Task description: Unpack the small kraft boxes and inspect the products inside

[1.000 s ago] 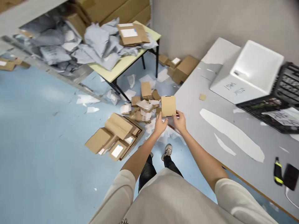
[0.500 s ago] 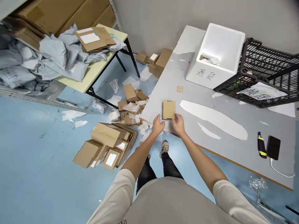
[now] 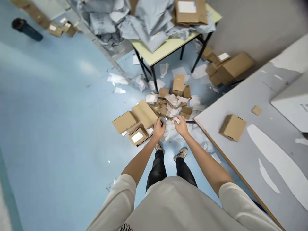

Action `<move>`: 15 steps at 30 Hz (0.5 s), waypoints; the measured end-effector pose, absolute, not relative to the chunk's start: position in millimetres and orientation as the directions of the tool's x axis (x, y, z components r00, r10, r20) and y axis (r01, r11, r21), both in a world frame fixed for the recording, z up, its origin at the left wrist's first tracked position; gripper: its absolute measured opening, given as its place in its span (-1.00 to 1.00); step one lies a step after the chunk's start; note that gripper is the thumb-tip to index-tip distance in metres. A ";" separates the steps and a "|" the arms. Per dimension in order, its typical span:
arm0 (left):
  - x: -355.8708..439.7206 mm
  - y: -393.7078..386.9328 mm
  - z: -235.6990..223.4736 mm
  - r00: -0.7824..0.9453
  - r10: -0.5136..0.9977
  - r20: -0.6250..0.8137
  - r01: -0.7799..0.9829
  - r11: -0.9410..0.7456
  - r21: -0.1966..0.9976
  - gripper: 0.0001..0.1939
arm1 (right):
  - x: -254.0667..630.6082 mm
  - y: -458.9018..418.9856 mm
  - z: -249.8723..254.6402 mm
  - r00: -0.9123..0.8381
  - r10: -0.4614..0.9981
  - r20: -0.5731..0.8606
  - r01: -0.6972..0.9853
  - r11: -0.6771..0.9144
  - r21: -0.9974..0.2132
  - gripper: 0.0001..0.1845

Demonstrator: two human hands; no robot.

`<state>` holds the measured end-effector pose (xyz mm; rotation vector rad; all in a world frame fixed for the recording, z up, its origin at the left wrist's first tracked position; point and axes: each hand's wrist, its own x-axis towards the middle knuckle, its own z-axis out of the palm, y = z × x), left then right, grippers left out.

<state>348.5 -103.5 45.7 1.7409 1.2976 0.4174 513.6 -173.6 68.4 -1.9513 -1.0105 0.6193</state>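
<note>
Over the floor litter, my left hand [image 3: 159, 128] is closed, its fingers curled near a dark spot; what it holds, if anything, I cannot make out. My right hand [image 3: 181, 125] is beside it, pinching a small white scrap that looks like paper [image 3: 176, 120]. The two hands are apart. On the grey table to the right rests a small brown cardboard box [image 3: 233, 127], closed, touched by neither hand. Beyond my left hand, an open carton [image 3: 144, 112] holds or adjoins several brown boxes, some with white labels.
Torn paper and small boxes [image 3: 178, 84] litter the floor ahead. A yellow table [image 3: 166, 49] bears grey mailer bags [image 3: 154, 19] and a labelled parcel [image 3: 191, 12]. The grey table's edge [image 3: 216, 150] runs along my right. A white foam box [image 3: 292, 99] stands on it.
The small cardboard box was in my hands, then set on the grey table and released. My hands moved left, off the table, and the view turned left. A white scrap now shows in my right hand.
</note>
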 end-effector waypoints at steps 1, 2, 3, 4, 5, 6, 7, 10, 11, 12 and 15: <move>320.5 -89.8 37.6 0.350 0.902 -0.252 0.604 -0.011 0.797 -0.38 | 490.7 -154.4 58.6 0.519 0.851 -0.081 0.407 -0.329 -0.852 -0.63; 292.9 -76.9 29.7 0.307 0.913 -0.269 0.620 0.022 0.785 -0.38 | 467.9 -136.2 48.6 0.482 0.868 -0.118 0.390 -0.333 -0.858 -0.62; 266.1 -64.7 21.8 0.255 0.926 -0.277 0.634 0.056 0.771 -0.39 | 445.6 -118.9 38.4 0.444 0.882 -0.158 0.371 -0.341 -0.864 -0.61; 240.4 -53.2 14.0 0.205 0.937 -0.283 0.646 0.087 0.758 -0.41 | 424.1 -102.4 28.0 0.405 0.893 -0.197 0.355 -0.352 -0.866 -0.61; 216.0 -42.4 6.2 0.158 0.943 -0.291 0.656 0.120 0.745 -0.42 | 403.5 -86.8 17.6 0.365 0.901 -0.234 0.344 -0.364 -0.865 -0.61; 193.1 -32.2 -1.6 0.111 0.947 -0.302 0.661 0.156 0.734 -0.44 | 383.9 -72.1 7.0 0.327 0.907 -0.267 0.340 -0.376 -0.862 -0.60; 171.9 -22.8 -9.3 0.066 0.946 -0.317 0.661 0.197 0.725 -0.45 | 365.4 -58.3 -3.5 0.288 0.910 -0.298 0.339 -0.388 -0.857 -0.60; 120.2 0.8 -31.4 -0.052 0.924 -0.379 0.634 0.324 0.702 -0.44 | 316.3 -22.4 -34.0 0.178 0.899 -0.400 0.329 -0.438 -0.837 -0.57; 107.4 7.1 -38.0 -0.075 0.914 -0.399 0.622 0.356 0.698 -0.43 | 302.4 -12.3 -43.5 0.145 0.887 -0.437 0.321 -0.460 -0.828 -0.56; 97.0 12.6 -44.0 -0.087 0.904 -0.418 0.612 0.379 0.694 -0.42 | 289.8 -3.1 -52.6 0.115 0.872 -0.475 0.313 -0.486 -0.816 -0.54; 78.9 24.5 -58.7 -0.077 0.880 -0.468 0.582 0.421 0.696 -0.39 | 261.3 20.0 -76.4 0.040 0.821 -0.570 0.299 -0.554 -0.777 -0.44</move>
